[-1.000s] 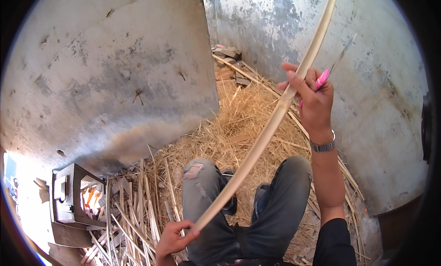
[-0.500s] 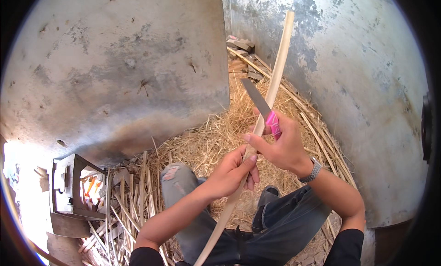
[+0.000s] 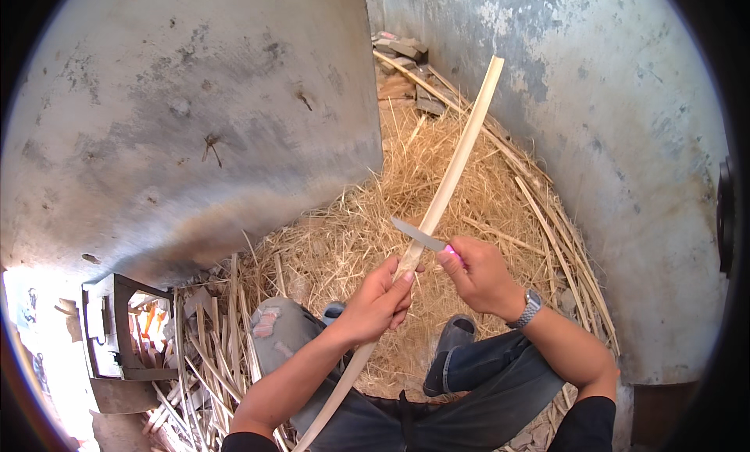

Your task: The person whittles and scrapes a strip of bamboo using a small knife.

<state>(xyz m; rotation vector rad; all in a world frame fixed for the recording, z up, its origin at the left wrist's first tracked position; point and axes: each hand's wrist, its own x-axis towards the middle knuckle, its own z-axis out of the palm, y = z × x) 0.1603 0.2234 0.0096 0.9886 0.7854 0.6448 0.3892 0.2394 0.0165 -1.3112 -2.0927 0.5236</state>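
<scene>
A long, pale bamboo strip (image 3: 459, 159) runs slantwise from near my lap up toward the far right. My left hand (image 3: 376, 300) is closed round it at about its middle, thumb on top. My right hand (image 3: 486, 278), with a watch on its wrist, grips the pink handle of a knife (image 3: 418, 234). The blade crosses the strip just beyond my left hand and points to the left. Blade and strip look to be touching. My right fingers hide most of the handle.
Straw-like shavings (image 3: 344, 225) cover the floor ahead. Long strips (image 3: 558, 241) lie along the right wall (image 3: 625, 139). At left stand a metal box frame (image 3: 105, 327) and a pile of split sticks (image 3: 207, 358). A grey panel (image 3: 187, 100) rises at front left; bricks (image 3: 402, 50) lie far back.
My right hand and the knife have come down toward me, and the blade has turned flatter across the strip. The strip's far end has dropped lower. My left hand still holds it.
</scene>
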